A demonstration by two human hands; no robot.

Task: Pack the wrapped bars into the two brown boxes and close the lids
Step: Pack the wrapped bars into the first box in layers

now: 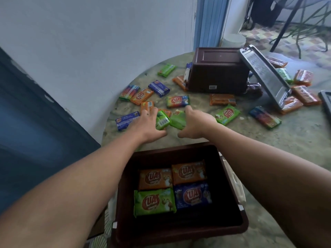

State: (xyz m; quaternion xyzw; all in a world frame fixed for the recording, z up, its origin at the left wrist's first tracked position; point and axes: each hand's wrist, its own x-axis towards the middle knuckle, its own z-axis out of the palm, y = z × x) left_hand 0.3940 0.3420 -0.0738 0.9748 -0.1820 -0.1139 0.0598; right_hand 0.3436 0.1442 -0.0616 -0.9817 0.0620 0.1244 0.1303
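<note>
An open brown box (231,219) sits right below me with several wrapped bars lying flat inside: orange, green and blue. Beyond it, my left hand (148,125) grips a green bar (162,120) with its barcode side up. Beside it, my right hand (194,124) holds a second green bar (178,119). A second brown box (215,76) lies tipped on its side at the back, its grey lid (265,76) hanging open. Loose bars are scattered over the round table (268,140), among them a green one (227,114) and an orange one (222,99).
A white wall runs along the left and a dark blue surface (35,113) stands at the lower left. A doorway behind the table opens onto a tiled floor with chair legs (286,27). A dark object (326,102) pokes in at the right edge.
</note>
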